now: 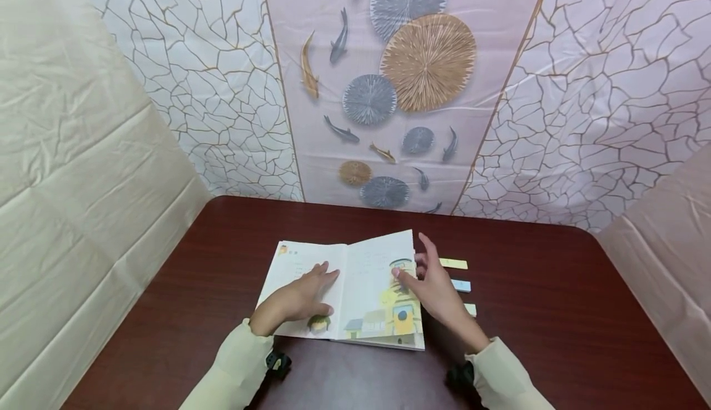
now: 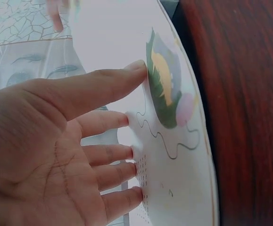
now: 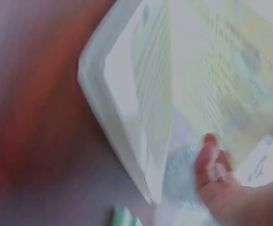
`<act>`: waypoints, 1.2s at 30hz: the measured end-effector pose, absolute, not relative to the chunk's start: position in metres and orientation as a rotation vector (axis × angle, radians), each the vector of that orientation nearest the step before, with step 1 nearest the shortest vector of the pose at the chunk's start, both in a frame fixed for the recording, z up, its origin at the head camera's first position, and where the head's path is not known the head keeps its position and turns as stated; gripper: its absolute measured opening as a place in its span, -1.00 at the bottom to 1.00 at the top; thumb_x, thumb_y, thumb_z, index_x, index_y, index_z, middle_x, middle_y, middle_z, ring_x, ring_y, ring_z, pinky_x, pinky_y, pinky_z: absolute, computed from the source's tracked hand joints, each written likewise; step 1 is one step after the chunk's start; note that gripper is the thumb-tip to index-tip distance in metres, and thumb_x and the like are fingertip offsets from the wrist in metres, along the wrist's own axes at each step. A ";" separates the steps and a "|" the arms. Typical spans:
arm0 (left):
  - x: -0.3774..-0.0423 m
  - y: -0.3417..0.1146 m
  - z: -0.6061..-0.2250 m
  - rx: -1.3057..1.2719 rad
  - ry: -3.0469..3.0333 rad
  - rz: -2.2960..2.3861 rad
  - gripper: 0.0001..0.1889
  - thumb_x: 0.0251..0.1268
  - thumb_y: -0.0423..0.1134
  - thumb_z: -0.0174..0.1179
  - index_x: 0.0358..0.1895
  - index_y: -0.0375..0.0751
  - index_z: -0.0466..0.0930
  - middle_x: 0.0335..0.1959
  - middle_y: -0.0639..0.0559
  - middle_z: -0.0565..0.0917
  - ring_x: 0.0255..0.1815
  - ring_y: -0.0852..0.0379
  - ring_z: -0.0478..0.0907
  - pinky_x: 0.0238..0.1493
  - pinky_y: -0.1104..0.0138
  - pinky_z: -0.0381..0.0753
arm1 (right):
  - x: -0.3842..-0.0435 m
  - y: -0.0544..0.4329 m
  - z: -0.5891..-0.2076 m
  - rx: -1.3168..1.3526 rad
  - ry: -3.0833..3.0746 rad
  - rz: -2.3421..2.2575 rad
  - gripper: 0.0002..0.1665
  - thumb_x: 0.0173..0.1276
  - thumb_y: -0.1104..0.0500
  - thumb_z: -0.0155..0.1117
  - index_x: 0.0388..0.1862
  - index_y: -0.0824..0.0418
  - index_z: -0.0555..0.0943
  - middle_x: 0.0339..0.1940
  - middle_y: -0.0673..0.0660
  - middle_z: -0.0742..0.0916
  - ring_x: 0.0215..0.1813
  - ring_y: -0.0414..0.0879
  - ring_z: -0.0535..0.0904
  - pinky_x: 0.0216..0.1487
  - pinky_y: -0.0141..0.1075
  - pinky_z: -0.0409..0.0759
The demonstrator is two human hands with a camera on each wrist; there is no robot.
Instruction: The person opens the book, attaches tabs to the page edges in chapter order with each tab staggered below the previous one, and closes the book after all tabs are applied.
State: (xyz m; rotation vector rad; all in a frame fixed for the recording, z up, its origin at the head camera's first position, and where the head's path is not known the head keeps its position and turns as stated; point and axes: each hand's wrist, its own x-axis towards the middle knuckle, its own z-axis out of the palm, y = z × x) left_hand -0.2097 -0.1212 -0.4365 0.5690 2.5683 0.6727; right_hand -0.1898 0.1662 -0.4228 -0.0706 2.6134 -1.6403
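The open picture book (image 1: 316,255) lies on the bench (image 1: 555,311). The left hand (image 1: 297,299) is open, with its fingertips touching the left page. The right hand (image 1: 436,283) has its thumb on the raised right page (image 1: 366,280) and other fingers beyond the edge; I cannot tell whether they pinch it. Three small strips (image 1: 454,263) lie near, at right.

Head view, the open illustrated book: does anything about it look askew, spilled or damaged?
No spill or damage stands out on the open illustrated book. Only its right-hand page sits unevenly, raised off what lies beneath, with the right hand at its edge; probably just handling.
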 end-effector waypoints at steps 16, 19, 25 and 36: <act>-0.210 -0.118 -0.441 0.613 2.557 0.765 -0.14 0.35 -0.34 0.44 0.66 -0.23 0.20 0.70 -0.35 0.08 0.74 -0.28 -0.08 0.63 -0.17 0.06 | -0.186 0.141 -0.449 -0.323 2.126 -1.867 -0.26 0.79 0.16 -0.20 0.79 0.11 -0.17 0.71 0.33 0.22 0.43 0.15 0.51 0.13 -0.34 0.57; -0.210 -0.116 -0.440 0.645 2.543 0.763 -0.12 0.36 -0.39 0.41 0.68 -0.02 0.19 0.69 -0.40 0.04 0.73 -0.33 -0.10 0.60 -0.25 0.04 | -0.186 0.141 -0.449 -0.282 2.079 -1.894 -0.26 0.80 0.13 -0.26 0.79 0.12 -0.22 0.75 0.29 0.11 0.50 0.15 0.40 0.24 -0.29 0.52; -0.210 -0.109 -0.433 0.690 2.533 0.567 -0.18 0.34 -0.39 0.32 0.62 0.25 0.33 0.68 -0.51 -0.07 0.71 -0.43 -0.15 0.58 -0.31 0.05 | -0.190 0.137 -0.450 -0.317 2.113 -1.847 -0.28 0.81 -0.06 -0.21 0.79 0.04 -0.06 0.76 0.25 0.11 0.74 0.19 -0.02 0.67 0.13 -0.01; -0.209 -0.124 -0.449 0.765 2.541 1.102 -0.60 0.60 -0.16 0.16 0.38 -0.15 0.61 0.58 -0.52 0.23 0.65 -0.50 0.01 0.51 -0.42 0.06 | -0.192 0.121 -0.449 -0.578 2.451 -1.420 -0.37 0.80 -0.05 -0.21 0.73 0.06 0.18 0.40 0.18 0.41 0.39 0.05 0.37 0.43 0.08 0.34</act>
